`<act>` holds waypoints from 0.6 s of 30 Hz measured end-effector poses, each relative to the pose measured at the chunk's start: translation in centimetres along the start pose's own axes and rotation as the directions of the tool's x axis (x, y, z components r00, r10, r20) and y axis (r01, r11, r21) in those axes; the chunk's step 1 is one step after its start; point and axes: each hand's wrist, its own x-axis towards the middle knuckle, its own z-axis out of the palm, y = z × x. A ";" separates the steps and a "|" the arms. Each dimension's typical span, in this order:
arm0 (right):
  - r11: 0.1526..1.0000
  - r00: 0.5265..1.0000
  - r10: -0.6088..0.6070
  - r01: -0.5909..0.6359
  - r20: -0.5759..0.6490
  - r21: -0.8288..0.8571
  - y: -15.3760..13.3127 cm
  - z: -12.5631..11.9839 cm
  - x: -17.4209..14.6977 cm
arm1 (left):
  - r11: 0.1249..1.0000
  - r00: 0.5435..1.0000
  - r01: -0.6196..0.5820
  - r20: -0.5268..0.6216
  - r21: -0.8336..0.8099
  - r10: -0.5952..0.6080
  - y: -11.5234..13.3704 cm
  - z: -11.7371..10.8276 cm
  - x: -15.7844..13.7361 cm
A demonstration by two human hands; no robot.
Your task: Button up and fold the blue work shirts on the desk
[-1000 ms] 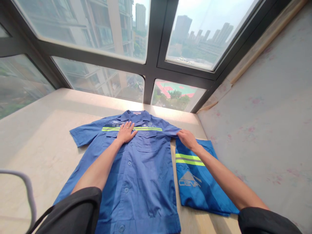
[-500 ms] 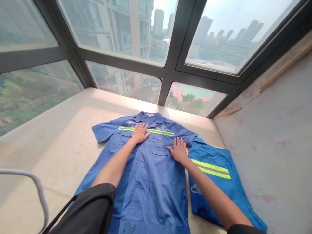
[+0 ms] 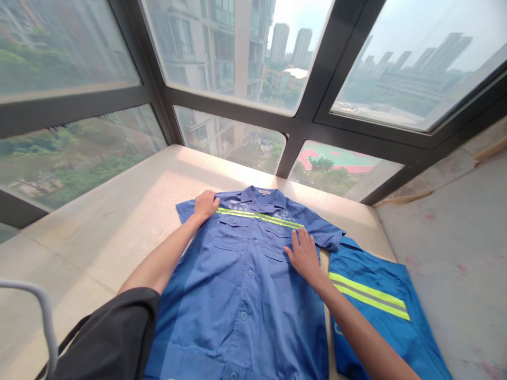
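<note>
A blue short-sleeved work shirt (image 3: 245, 285) lies front up, its collar toward the window, with a yellow-green reflective stripe across the chest. My left hand (image 3: 206, 205) rests on the shirt near the left shoulder, fingers stretched out over the cloth. On the right side of the chest, below the stripe, my right hand (image 3: 304, 256) lies flat with its fingers apart. Neither hand grips the cloth. Beside the shirt on the right is a folded brighter blue garment (image 3: 368, 327) with reflective stripes, partly covered by my right forearm.
The pale stone sill (image 3: 119, 227) carries both garments. Dark window frames (image 3: 237, 113) rise at its far and left edges. A flower-patterned wall (image 3: 447, 264) bounds the right side. A grey-white cable or tube (image 3: 45, 311) curves at the lower left.
My left hand has moved left from the middle of the chest to the shirt's left shoulder. My right hand stays at the right chest. The view has shifted left.
</note>
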 end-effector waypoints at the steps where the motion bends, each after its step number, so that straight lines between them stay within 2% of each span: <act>1: 0.998 0.999 -0.051 0.051 -0.015 0.032 -0.9 0.1 0.0 | 1.000 0.999 0.024 0.023 0.015 -0.025 -1.5 -0.6 -0.1; 5: 0.991 0.997 -0.077 0.075 0.012 0.112 -3.1 1.2 -0.2 | 0.992 0.983 0.116 0.135 0.060 -0.123 -5.3 -1.5 0.4; 9: 0.989 0.996 -0.089 0.087 0.014 0.117 -3.2 2.1 -0.7 | 0.966 0.952 0.230 0.181 0.119 -0.249 -6.8 -1.8 2.6; 14: 0.990 0.996 -0.083 0.081 0.015 0.115 -2.9 2.0 -0.8 | 0.971 0.926 0.192 0.301 0.143 -0.227 -7.6 -2.7 5.7; 18: 0.989 0.997 -0.075 0.073 0.006 0.129 -3.0 2.0 -0.8 | 0.966 0.944 0.182 0.244 0.183 -0.224 -8.0 -3.2 6.9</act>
